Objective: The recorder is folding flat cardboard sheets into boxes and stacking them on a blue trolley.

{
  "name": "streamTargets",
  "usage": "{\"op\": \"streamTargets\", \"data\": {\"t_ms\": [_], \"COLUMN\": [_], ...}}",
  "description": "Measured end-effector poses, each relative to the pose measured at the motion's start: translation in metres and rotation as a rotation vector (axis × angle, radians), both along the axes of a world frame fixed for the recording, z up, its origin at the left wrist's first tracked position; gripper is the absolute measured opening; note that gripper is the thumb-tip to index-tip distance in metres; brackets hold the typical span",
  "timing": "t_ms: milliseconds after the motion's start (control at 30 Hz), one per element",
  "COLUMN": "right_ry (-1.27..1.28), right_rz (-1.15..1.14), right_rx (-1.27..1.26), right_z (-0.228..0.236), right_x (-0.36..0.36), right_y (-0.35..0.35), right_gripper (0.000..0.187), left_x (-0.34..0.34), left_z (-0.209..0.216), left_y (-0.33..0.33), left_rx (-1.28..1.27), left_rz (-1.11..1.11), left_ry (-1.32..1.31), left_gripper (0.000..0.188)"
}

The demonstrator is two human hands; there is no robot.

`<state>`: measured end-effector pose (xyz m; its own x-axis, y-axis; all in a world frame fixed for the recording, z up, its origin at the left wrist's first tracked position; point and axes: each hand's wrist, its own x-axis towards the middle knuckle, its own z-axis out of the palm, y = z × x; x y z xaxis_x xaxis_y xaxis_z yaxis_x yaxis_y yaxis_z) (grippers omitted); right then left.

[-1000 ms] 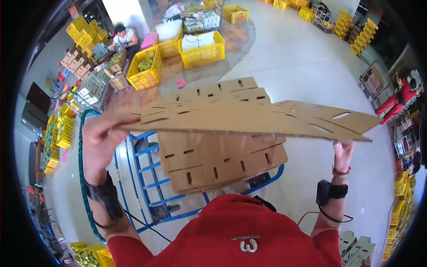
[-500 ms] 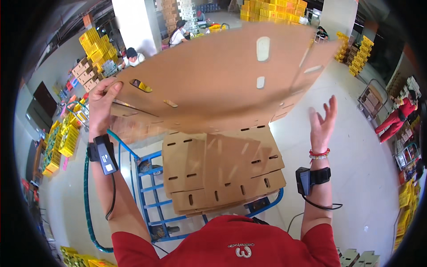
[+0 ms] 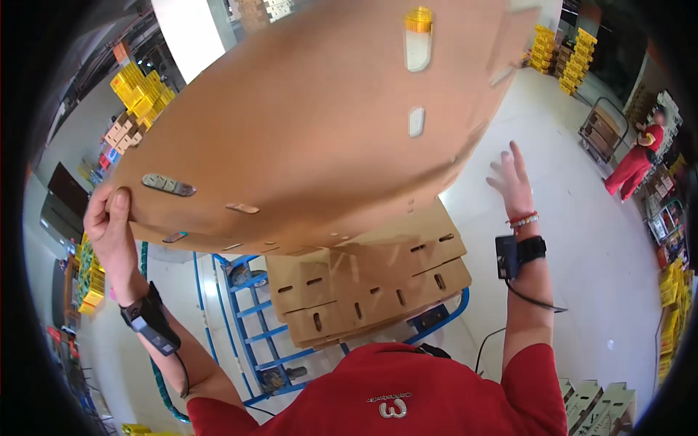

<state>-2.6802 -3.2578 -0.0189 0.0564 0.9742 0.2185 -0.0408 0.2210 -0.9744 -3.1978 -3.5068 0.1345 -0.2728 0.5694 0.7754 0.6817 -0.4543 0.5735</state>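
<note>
A large flat cardboard box blank (image 3: 291,138) with cut-out slots is raised in front of me, tilted and slightly bowed. My left hand (image 3: 109,218) grips its left edge, thumb on the near face. To the right of the sheet my right hand (image 3: 515,183) is lifted with fingers spread, touching nothing. Below lies a stack of similar slotted cardboard blanks (image 3: 378,291), its far part hidden by the raised sheet. That stack rests on a blue tube-frame cart (image 3: 254,334).
A person in red (image 3: 643,160) stands at the far right beside a hand trolley (image 3: 602,131) loaded with cardboard. Yellow crates (image 3: 142,94) are piled at the back left, and more yellow crates (image 3: 578,62) at the back right. Light-coloured boxes (image 3: 596,407) stand at lower right.
My left hand has moved left and down with the cardboard blank, which now tilts more and looms larger. My right hand has stayed raised, its fingers turning slightly leftward.
</note>
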Motion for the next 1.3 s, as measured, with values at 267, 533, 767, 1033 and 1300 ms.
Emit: {"op": "streamTargets", "data": {"t_ms": [267,533,767,1033,1300], "right_ry": [0.145,-0.064,-0.709,-0.763,-0.904], "right_rz": [0.362,0.079,0.475,0.814,0.401], "right_rx": [0.1,0.481,0.968,0.359,-0.285], "right_z": [0.002,0.113,0.036,-0.19,-0.269], "right_x": [0.008,-0.112,-0.207,-0.199,-0.034], "right_y": [0.005,-0.097,-0.194,-0.186,-0.165], "right_gripper": [0.016,0.008,0.011,0.024,0.044], "left_x": [-0.002,0.113,0.114,0.17,0.18], "left_z": [-0.004,-0.094,-0.203,-0.364,-0.497], "left_y": [0.031,0.087,0.051,-0.003,0.006], "left_rx": [0.132,-0.191,-0.149,-0.511,-1.017], "left_rz": [0.4,-0.318,-0.741,-0.594,0.048], "left_ry": [0.272,-0.75,-1.514,-1.995,-1.793], "left_gripper": [0.045,0.078,0.054,0.035,0.035]}}
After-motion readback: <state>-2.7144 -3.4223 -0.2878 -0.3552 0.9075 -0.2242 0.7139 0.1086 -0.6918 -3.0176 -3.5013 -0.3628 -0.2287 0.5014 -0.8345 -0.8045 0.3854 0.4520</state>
